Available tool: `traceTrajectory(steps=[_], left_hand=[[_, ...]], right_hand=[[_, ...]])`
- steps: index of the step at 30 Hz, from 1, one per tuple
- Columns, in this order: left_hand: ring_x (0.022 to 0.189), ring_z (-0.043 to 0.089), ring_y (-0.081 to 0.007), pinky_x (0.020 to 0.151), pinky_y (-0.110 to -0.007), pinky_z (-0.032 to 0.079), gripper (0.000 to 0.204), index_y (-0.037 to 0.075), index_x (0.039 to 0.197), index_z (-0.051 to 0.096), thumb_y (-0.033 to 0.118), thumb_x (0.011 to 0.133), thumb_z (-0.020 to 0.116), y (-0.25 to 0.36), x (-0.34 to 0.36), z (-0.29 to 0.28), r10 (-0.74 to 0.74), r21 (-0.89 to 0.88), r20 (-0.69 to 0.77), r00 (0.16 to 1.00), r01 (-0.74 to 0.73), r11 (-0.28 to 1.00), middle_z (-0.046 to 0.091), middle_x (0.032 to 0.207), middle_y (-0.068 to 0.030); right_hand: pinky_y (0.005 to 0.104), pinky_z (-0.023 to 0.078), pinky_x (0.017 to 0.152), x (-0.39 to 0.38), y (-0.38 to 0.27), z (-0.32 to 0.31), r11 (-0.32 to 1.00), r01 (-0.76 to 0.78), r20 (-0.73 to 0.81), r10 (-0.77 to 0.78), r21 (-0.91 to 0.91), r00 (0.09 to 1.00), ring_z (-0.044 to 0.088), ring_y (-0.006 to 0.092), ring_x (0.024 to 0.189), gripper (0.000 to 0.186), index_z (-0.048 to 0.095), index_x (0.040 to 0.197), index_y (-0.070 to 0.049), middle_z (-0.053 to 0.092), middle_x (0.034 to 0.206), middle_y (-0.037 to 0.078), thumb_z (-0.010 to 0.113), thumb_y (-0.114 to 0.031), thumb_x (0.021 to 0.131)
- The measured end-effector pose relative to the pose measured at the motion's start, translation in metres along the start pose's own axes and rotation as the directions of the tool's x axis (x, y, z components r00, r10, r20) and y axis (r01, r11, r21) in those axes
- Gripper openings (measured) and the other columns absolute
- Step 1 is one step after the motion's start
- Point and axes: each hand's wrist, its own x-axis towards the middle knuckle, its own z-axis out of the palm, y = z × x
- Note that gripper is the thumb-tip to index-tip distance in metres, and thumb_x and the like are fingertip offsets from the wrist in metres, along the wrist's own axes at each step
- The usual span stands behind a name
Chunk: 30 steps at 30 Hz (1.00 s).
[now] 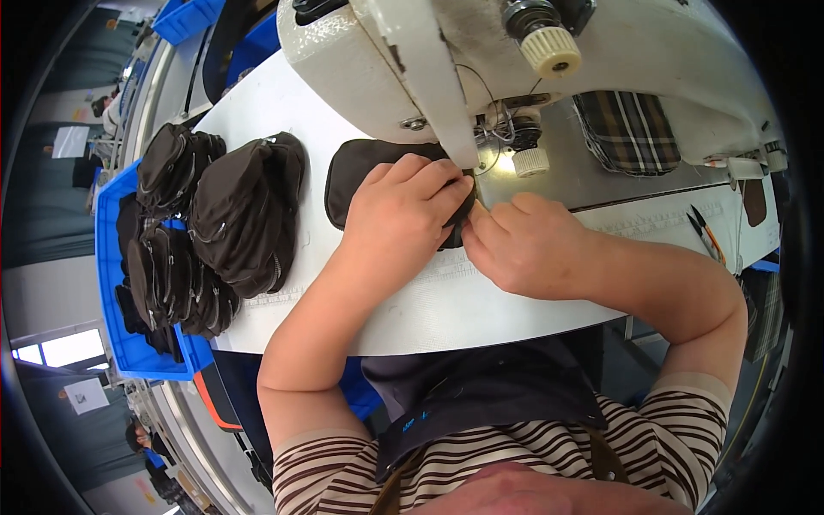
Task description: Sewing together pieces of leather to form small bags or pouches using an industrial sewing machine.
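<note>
A dark brown fabric piece (354,172) with rounded corners lies on the white sewing table, its right edge close under the sewing machine's needle area (493,142). My left hand (403,206) rests on top of it, fingers bent and pressing it down near the needle. My right hand (524,245) pinches the piece's edge just right of the left fingertips, thumb and forefinger together. Part of the fabric is hidden beneath both hands. The lamp by the needle is lit, and thread runs down to it.
At left, a blue bin (112,292) holds several dark brown zippered pouches (163,266), with a larger pouch (249,215) beside them on the table. Plaid fabric pieces (631,133) lie beneath the machine arm (669,51). Orange-handled thread snips (709,233) rest at right.
</note>
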Motion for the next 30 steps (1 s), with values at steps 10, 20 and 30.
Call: traceTrajectory(steps=[10, 20, 30], left_hand=[[0.102, 0.068, -0.0230, 0.089, -0.035, 0.059, 0.056, 0.006, 0.121, 0.076, 0.005, 0.066, 0.082, 0.011, -0.004, -0.003, -0.018, -0.051, 0.019, 1.000, 0.019, 0.999, 0.072, 0.123, -0.0035], [0.111, 0.069, -0.0237, 0.092, -0.034, 0.059, 0.049, 0.006, 0.124, 0.076, 0.009, 0.075, 0.079, 0.005, 0.002, 0.004, -0.086, -0.011, -0.026, 0.996, 0.085, 0.996, 0.073, 0.127, -0.0035], [0.102, 0.072, -0.0273, 0.088, -0.038, 0.061, 0.038, 0.012, 0.114, 0.078, 0.011, 0.077, 0.081, -0.009, -0.002, -0.003, -0.084, -0.129, -0.016, 0.996, 0.082, 0.988, 0.075, 0.125, -0.0009]], right_hand=[[0.0307, 0.040, 0.056, -0.003, -0.001, -0.005, 0.998, -0.032, 0.077, 0.028, 0.047, 0.997, 0.058, 0.0185, 0.067, 0.019, 0.073, 0.085, -0.003, 0.066, 0.081, 0.011, 0.070, -0.016, 0.072], [0.0354, 0.051, 0.060, 0.000, 0.011, -0.002, 0.990, -0.115, 0.179, 0.098, 0.086, 0.979, 0.064, 0.0220, 0.071, 0.018, 0.072, 0.091, 0.001, 0.068, 0.090, 0.013, 0.071, -0.010, 0.076], [0.0342, 0.051, 0.064, -0.006, 0.009, -0.008, 0.989, -0.082, 0.158, 0.061, 0.126, 0.986, 0.067, 0.0218, 0.079, 0.030, 0.074, 0.105, 0.004, 0.073, 0.110, 0.017, 0.070, -0.010, 0.079]])
